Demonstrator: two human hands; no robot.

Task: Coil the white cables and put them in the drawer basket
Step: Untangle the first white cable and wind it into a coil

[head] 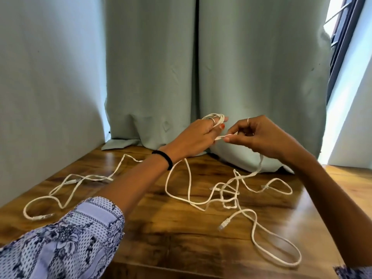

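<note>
Looping white cable (pixel 213 116) round left hand (pixel 198 135); right hand (pixel 259 135) pinching strand — no legible writing

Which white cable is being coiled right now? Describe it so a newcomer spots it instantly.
Start at the grey curtain behind the wooden table. The cable being coiled loops around the left hand fingers, pinched by the right hand. Other cables lie flat.

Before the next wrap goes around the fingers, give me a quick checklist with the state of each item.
1. Coil seated on left hand fingers: ok.
2. Right hand pinching the feed strand: ok.
3. Trailing slack free of knots: not ok, it crosses the tangle on the table.
4. Second cable clear of this one: cannot tell.
5. Drawer basket in view: not ok.
</note>
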